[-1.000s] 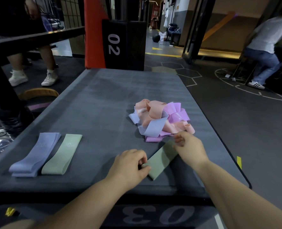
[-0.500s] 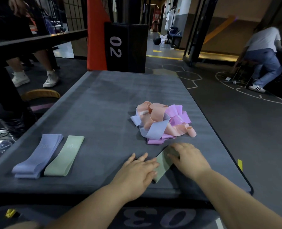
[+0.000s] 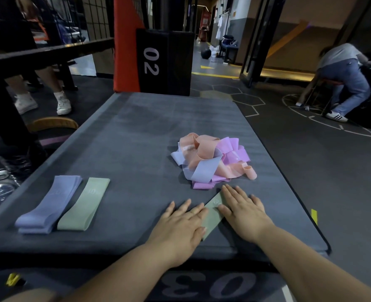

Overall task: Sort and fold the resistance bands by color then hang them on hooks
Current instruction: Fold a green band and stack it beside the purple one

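- Nearest, the left hand (image 3: 178,227) and the right hand (image 3: 245,214) lie flat side by side with fingers straight on a sage-green band (image 3: 212,213); neither curls round it; both press it down onto the padded mat (image 3: 136,149), apparently to smooth it and set the fold; the band shows as a slanted strip between the palms, its ends hidden beneath them.
- To the left, near the mat's front edge, a folded lavender stack (image 3: 49,203) and a folded green band (image 3: 84,203) lie parallel, just beside each other; this looks like the sorted row, one place per color, so the pressed band likely belongs with the green one.
- Just beyond the right fingertips sits the tangled pile (image 3: 212,158) of peach, pink and lavender bands, unsorted; it is within easy reach for drawing out the next band; most of the sorting seems to lie ahead.
- Farther off, a black box marked 02 (image 3: 165,62) stands at the mat's far end; no hooks are in view.
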Motion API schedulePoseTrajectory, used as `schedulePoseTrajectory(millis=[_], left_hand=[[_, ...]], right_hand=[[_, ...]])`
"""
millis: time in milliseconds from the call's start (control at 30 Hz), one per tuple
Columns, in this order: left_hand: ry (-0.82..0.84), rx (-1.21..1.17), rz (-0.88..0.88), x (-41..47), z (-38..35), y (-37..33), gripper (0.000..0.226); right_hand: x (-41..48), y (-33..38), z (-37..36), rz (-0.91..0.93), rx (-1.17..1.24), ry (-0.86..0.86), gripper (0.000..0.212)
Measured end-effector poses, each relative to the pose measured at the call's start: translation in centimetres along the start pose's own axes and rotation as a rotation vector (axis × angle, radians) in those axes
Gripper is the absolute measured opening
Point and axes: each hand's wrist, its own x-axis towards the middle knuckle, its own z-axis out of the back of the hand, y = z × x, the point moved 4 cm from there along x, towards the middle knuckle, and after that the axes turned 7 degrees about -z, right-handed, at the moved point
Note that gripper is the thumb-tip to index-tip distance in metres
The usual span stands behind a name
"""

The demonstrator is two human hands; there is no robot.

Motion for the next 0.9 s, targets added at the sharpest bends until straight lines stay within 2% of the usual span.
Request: schedulePoseTrajectory(millis=[400,533,667,767,900], left_hand=[[0.005,0.007,0.004,0.0,-0.8,0.3,0.053],[-0.112,-0.131,0.01,0.0,-0.6,0.6,0.045],[-0.384,-0.304,0.058,-0.5,0.4,1.3,0.013],[-0.409,-0.338,0.122,-0.6,0.8,1.7,0.014],[-0.367,-0.28,0.189,-0.5,1.2,1.6,0.017]], right_hand=[[0.0,-0.1,0.0,0.003,0.066,0.02,0.059],[-0.3,-0.2,0.4,-0.004,0.12,-0.055,0.05],[-0.2,-0.2,0.5,-0.018,0.138,-0.094,0.048],[0.1,-0.5,0.5,-0.056,0.196,-0.174,0.044],[0.2,-1.2,1.1,-0.163,0.328,-0.263,0.025]])
